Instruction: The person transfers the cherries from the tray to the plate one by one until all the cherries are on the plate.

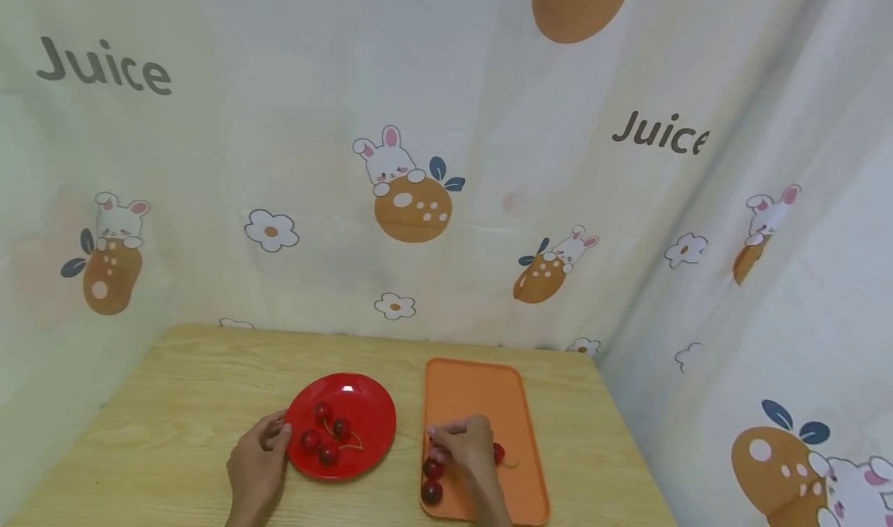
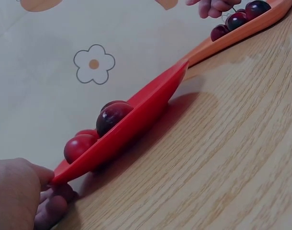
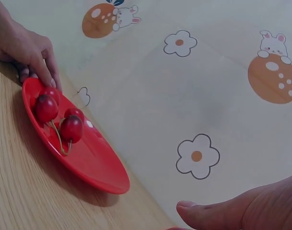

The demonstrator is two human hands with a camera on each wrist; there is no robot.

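My left hand pinches the left rim of a red plate, thumb on top and fingers beneath, as the left wrist view shows. Several dark red cherries lie on the plate, some with stems. Over the left side of an orange tray is my right hand, its fingers bent down beside more cherries. Whether its fingertips hold a cherry or a stem is hidden. In the right wrist view only its thumb side shows, with a sliver of red at the bottom edge.
Plate and tray stand side by side on a light wooden table, a narrow gap between them. One cherry with a stem lies on the tray's right side, partly behind the right hand. A printed curtain hangs behind and to the sides.
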